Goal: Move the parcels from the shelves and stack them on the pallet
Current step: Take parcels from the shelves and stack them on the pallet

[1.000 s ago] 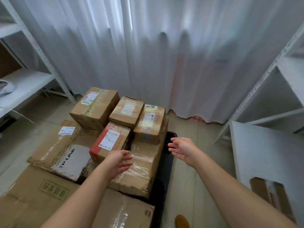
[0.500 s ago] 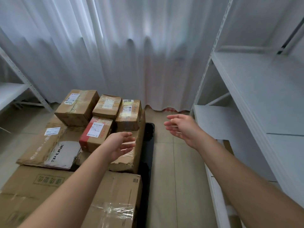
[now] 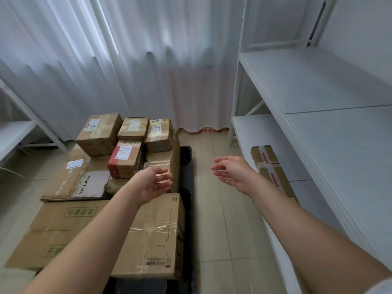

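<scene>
At the far left of the frame a white left shelf (image 3: 14, 132) is seen only in part; no parcel is visible on the portion shown, and the rest is cut off.

In the lower left and centre a stack of parcels (image 3: 118, 187) is found on the black pallet (image 3: 187, 166), whose edge shows along the right of the stack. A large bottom box (image 3: 148, 236) lies nearest the camera. Behind it a flat box (image 3: 80, 181) with a white printed panel is laid, and small boxes are set on top further back, among them a red-edged box (image 3: 125, 158). The greater part of the task is judged done on this evidence.

The left hand (image 3: 152, 183) is held over the stack, palm turned inward, fingers relaxed and spread, gripping nothing. The right hand (image 3: 233, 172) is held over the tiled floor (image 3: 212, 209), fingers loosely extended, likewise empty. The hands are well apart.

At the right of the frame the right shelf (image 3: 318, 85) is seen with bare boards on its upper levels. One parcel (image 3: 271, 168), banded with red-and-white tape, is seen on the lower level, just right of the right hand and untouched.

At least this one parcel is left to be carried across. Whether others remain outside the frame cannot be told.
</scene>
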`<move>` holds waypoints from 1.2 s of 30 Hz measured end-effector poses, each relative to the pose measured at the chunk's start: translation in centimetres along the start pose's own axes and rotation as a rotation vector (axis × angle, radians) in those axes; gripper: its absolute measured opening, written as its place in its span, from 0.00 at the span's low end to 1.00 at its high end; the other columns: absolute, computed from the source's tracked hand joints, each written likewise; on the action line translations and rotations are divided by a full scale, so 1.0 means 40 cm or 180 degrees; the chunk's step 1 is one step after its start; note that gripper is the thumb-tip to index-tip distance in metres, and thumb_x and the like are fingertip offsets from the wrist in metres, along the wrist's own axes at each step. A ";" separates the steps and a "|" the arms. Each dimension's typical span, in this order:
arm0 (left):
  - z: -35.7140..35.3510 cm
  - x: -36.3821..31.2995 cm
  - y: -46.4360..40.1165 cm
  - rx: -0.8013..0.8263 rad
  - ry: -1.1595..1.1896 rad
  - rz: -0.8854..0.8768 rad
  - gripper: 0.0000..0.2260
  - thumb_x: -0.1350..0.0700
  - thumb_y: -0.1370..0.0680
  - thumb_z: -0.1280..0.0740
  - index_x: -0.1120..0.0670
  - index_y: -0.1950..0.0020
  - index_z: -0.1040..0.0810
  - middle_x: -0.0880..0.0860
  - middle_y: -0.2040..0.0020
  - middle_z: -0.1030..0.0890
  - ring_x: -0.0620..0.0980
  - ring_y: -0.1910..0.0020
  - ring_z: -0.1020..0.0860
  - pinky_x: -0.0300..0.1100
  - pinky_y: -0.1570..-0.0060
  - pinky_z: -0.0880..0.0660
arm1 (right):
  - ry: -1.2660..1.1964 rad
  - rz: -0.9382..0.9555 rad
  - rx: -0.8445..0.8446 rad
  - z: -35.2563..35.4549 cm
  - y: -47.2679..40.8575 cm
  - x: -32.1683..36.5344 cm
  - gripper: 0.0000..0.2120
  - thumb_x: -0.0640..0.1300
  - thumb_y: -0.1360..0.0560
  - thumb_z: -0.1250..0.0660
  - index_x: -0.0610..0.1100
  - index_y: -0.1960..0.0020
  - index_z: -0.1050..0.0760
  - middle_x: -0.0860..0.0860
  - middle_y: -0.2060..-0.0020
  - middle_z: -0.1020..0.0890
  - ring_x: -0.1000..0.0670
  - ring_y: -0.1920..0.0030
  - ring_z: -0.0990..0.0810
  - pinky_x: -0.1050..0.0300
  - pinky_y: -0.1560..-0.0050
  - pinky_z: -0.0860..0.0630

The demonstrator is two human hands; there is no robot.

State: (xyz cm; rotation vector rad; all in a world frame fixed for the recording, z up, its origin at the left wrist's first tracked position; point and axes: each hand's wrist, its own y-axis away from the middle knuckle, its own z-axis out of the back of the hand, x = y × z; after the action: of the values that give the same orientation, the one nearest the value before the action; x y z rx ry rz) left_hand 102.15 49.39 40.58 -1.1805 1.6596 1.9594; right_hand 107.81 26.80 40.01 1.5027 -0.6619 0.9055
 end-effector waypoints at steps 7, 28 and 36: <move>-0.035 0.061 0.136 0.0347 -0.0236 -0.0219 0.09 0.58 0.17 0.40 0.59 0.42 0.22 0.59 0.49 0.18 0.56 0.50 0.20 0.48 0.50 0.23 | -0.0287 0.0174 -0.0401 0.027 0.244 -0.132 0.11 0.36 0.20 0.42 0.41 0.42 0.24 0.46 0.55 0.16 0.50 0.56 0.19 0.58 0.51 0.22; -0.397 0.613 0.814 0.2688 -0.1798 -0.0123 0.16 0.66 0.18 0.52 0.58 0.49 0.25 0.54 0.57 0.20 0.43 0.83 0.40 0.29 0.81 0.41 | -0.1345 0.0083 -0.2553 0.253 1.243 -0.702 0.10 0.38 0.19 0.42 0.42 0.43 0.23 0.48 0.57 0.22 0.53 0.64 0.20 0.61 0.62 0.27; -0.555 0.948 1.177 0.3077 -0.1958 -0.0024 0.14 0.66 0.18 0.52 0.58 0.51 0.28 0.54 0.61 0.20 0.42 0.86 0.42 0.28 0.82 0.44 | -0.1799 0.0064 -0.3074 0.394 1.679 -0.989 0.08 0.38 0.20 0.39 0.45 0.54 0.23 0.49 0.66 0.20 0.54 0.67 0.22 0.63 0.63 0.28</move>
State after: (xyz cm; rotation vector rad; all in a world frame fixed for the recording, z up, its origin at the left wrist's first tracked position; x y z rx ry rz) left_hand 54.85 5.82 43.84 -0.1883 1.8282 1.0428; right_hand 33.62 -1.66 43.32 0.8365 -1.2927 0.0708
